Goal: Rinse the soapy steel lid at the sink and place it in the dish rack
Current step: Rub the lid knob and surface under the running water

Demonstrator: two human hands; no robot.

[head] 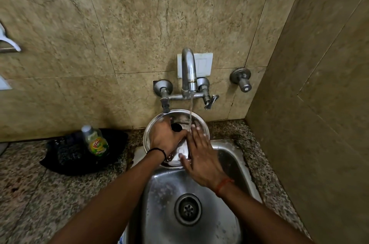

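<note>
The round steel lid (157, 122) with a black knob (176, 127) is held over the back of the steel sink (229, 162), under a thin stream of water from the tap (188, 68). My left hand (165, 138) grips the lid at the knob. My right hand (201, 156) lies flat on the lid's right side, fingers spread, with the water landing by its fingertips. No dish rack is in view.
A black cloth or mat (65, 156) with a small green-labelled bottle (95, 141) sits on the granite counter to the left. The sink drain (187, 209) is below my hands. A side wall (319, 124) closes in on the right.
</note>
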